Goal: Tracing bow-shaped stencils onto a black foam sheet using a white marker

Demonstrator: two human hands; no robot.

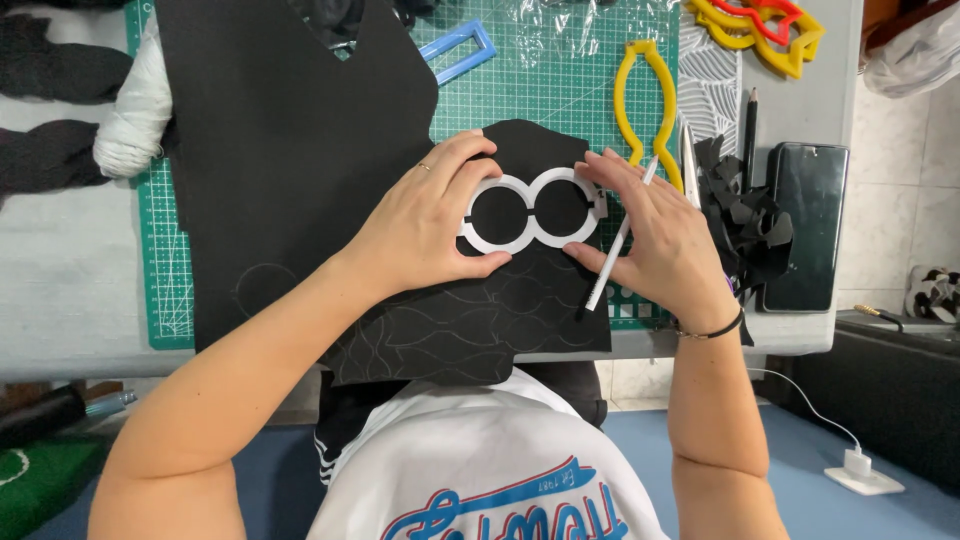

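We press the white template (530, 211) flat on the black sheet (300, 150) with our left hand (425, 225); our right hand (665, 235), beside it, grips a white pencil (612, 262).

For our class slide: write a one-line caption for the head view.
Both hands, left and right, press a white double-ring template onto black fabric.

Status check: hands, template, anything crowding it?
Both hands, left and right, press white double-ring template onto black sheet. Right also holds white pen. Nothing blocking.
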